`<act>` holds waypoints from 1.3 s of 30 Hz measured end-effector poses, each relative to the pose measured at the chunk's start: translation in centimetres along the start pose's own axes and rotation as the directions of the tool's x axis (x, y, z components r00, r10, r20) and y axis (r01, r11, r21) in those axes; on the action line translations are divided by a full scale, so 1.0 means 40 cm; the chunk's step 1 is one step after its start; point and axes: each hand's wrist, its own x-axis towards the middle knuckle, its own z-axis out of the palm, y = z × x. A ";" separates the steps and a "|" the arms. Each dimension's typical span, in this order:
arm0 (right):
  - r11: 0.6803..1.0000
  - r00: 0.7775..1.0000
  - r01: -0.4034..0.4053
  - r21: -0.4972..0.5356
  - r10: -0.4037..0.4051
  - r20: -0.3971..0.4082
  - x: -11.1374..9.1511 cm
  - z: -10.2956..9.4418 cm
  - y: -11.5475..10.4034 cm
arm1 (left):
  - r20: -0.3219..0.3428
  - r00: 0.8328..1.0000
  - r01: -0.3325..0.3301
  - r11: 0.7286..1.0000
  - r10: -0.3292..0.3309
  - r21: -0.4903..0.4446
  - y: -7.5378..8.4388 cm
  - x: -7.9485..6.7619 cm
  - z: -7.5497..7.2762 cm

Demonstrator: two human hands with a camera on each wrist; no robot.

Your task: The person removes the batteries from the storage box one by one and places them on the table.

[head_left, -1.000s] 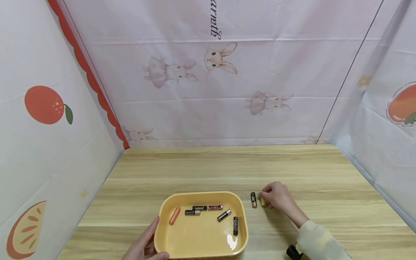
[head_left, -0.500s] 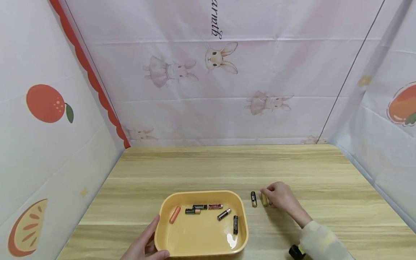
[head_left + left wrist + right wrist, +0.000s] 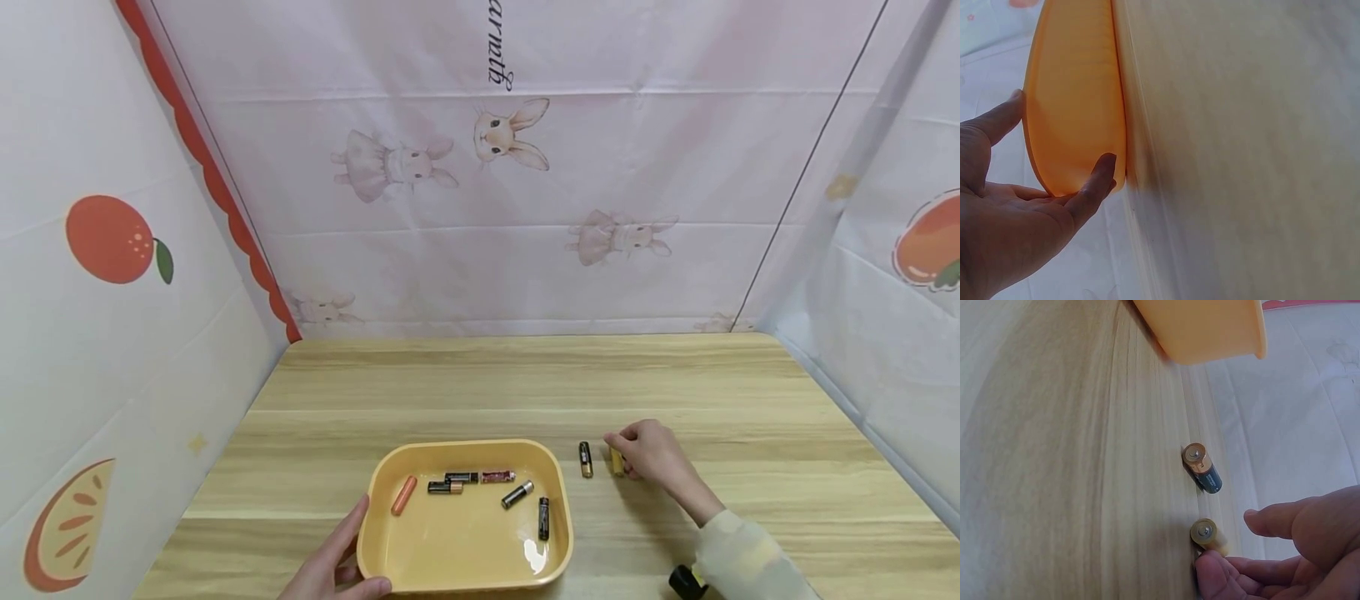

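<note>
A yellow plastic tray [image 3: 465, 558] holds several batteries, among them an orange one [image 3: 403, 496] and a dark red one [image 3: 497, 477]. My left hand [image 3: 330, 558] grips its left front corner, thumb at the rim and fingers against the outer wall. To the tray's right, a gold battery [image 3: 1205, 531] lies on the table with the fingers of my right hand [image 3: 652, 454] touching its side. In the right wrist view, the thumb [image 3: 1269, 520] stands apart from it. Beside it lies a black and copper battery [image 3: 586, 460], untouched.
The wood-grain table [image 3: 487, 383] is backed by a printed rabbit curtain [image 3: 465, 208]. White fruit-printed sheets hang at the left and right. A black object [image 3: 686, 582] shows beside the right sleeve [image 3: 746, 554] near the front.
My right hand and the gold battery have shifted slightly to the right, widening the gap to the black and copper battery. The tray and my left hand look unchanged.
</note>
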 end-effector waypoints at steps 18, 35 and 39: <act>1.000 1.000 -0.002 0.028 0.002 0.005 0.001 -0.009 -0.005 | -0.009 1.000 0.011 1.000 -0.011 0.003 0.003 0.000 0.001; 0.983 0.984 0.175 0.055 -0.176 0.021 -0.015 -0.115 -0.122 | 0.029 0.998 -0.059 0.997 0.058 0.041 0.000 -0.001 -0.005; 0.977 0.978 0.203 0.063 -0.205 0.025 -0.025 -0.124 -0.167 | 0.032 0.997 -0.077 0.996 0.075 0.053 -0.001 -0.002 -0.005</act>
